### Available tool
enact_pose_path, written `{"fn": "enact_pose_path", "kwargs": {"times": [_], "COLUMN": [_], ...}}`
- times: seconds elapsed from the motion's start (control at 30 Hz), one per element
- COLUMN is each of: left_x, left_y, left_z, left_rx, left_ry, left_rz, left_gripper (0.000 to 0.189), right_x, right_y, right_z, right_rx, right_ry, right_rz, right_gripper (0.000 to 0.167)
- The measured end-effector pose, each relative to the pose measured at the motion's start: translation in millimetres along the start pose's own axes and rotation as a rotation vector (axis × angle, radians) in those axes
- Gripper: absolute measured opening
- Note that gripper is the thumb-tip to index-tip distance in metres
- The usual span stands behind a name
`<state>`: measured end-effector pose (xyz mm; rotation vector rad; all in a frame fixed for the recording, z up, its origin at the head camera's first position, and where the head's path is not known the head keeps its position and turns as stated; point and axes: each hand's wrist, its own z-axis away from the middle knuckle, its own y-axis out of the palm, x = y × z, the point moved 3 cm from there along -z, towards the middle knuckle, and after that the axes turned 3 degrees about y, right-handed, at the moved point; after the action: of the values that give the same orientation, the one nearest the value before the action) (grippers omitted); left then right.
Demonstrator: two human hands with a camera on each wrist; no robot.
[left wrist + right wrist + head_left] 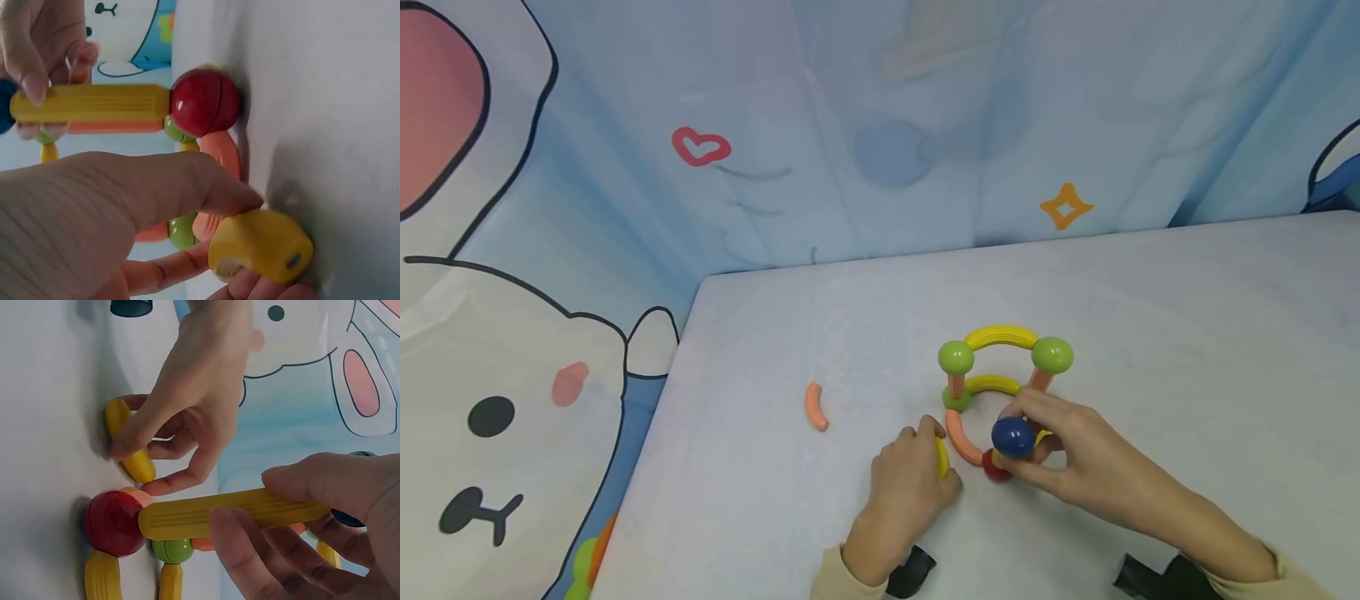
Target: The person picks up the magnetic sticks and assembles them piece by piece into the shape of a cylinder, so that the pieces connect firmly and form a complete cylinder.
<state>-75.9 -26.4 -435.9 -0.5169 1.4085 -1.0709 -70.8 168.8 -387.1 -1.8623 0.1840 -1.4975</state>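
Note:
My left hand [904,479] pinches a short yellow curved piece [262,244] between thumb and fingers, close over the table. Its end with a small hole shows in the left wrist view. With my right hand [1075,446] I grip an upright yellow ribbed stick [187,515]. A blue ball [1013,437] tops that stick, and a red ball [203,103] is at its foot by the tabletop. From the red ball run an orange curved piece [962,437] and another yellow curved piece [103,578], parts of a ring-like frame. My right hand hides some of it.
Beyond my hands, green balls [1052,355] on orange posts carry a yellow upper arc [1002,336]. A loose orange curved piece [816,407] lies to the left on the white table [737,500]. A printed blue curtain [850,208] hangs behind the back edge.

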Motion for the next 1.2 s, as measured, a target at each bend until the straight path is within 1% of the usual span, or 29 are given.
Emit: {"fn": "enact_pose_path", "kwargs": {"times": [0.07,0.13,0.17,0.23,0.3,0.37,0.5,0.57,0.67,0.73,0.77,0.8,0.83,0.9,0.93,0.97,1.03,1.1,1.2], "left_x": [1.3,3.7,5.2,7.9,10.2,11.9,14.2,15.9,17.5,17.7,17.4,16.9,16.5,15.6,15.4,15.2,14.9,14.4,13.0], "left_y": [-3.9,-8.2,-10.3,-15.0,-20.6,-27.4,-44.4,-51.7,-60.3,-63.8,-65.1,-66.0,-66.4,-66.6,-66.2,-65.7,-64.3,-62.7,-60.4], "left_z": [-0.1,-0.6,-1.1,-2.1,-2.7,-2.6,-1.7,-1.2,-0.5,-0.5,-0.8,-1.3,-2.0,-3.7,-4.8,-5.8,-8.0,-10.1,-12.4], "left_rx": [-0.026,-0.037,-0.037,-0.011,0.015,0.029,0.034,0.052,0.111,0.160,0.179,0.197,0.207,0.219,0.222,0.224,0.234,0.246,0.274], "left_ry": [0.016,0.026,0.030,0.024,0.013,0.007,0.003,0.004,0.023,0.031,0.035,0.039,0.040,0.039,0.037,0.033,0.027,0.019,0.011], "left_rz": [0.018,0.067,0.099,0.187,0.276,0.351,0.479,0.582,0.835,0.999,1.062,1.114,1.143,1.174,1.186,1.191,1.200,1.205,1.219], "left_gripper": [0.036,0.037,0.037,0.038,0.040,0.040,0.041,0.043,0.042,0.042,0.042,0.042,0.043,0.044,0.045,0.045,0.046,0.045,0.045], "right_x": [-1,-1,0,0,0,-1,-1,0,1,3,5,7,10,18,23,28,39,49,59], "right_y": [0,-1,-1,-2,-3,-4,-11,-16,-26,-35,-40,-46,-53,-67,-74,-80,-88,-92,-89], "right_z": [1.7,3.2,3.7,4.4,4.8,5.5,10.3,14.8,21.9,24.1,23.5,22.1,19.4,10.6,4.2,-3.0,-19.9,-38.7,-67.2], "right_rx": [-0.001,-0.008,-0.013,-0.014,-0.008,0.005,0.033,0.062,0.123,0.162,0.177,0.184,0.187,0.171,0.162,0.150,0.137,0.144,0.194], "right_ry": [-0.016,-0.037,-0.050,-0.056,-0.045,-0.018,0.023,0.045,0.090,0.116,0.121,0.111,0.095,0.032,-0.004,-0.050,-0.132,-0.211,-0.258], "right_rz": [-0.003,-0.005,-0.006,0.000,0.005,0.009,0.028,0.059,0.125,0.186,0.215,0.240,0.262,0.299,0.315,0.320,0.326,0.331,0.345], "right_gripper": [0.042,0.044,0.045,0.046,0.046,0.050,0.066,0.075,0.081,0.075,0.071,0.064,0.057,0.042,0.037,0.034,0.036,0.038,0.033]}}
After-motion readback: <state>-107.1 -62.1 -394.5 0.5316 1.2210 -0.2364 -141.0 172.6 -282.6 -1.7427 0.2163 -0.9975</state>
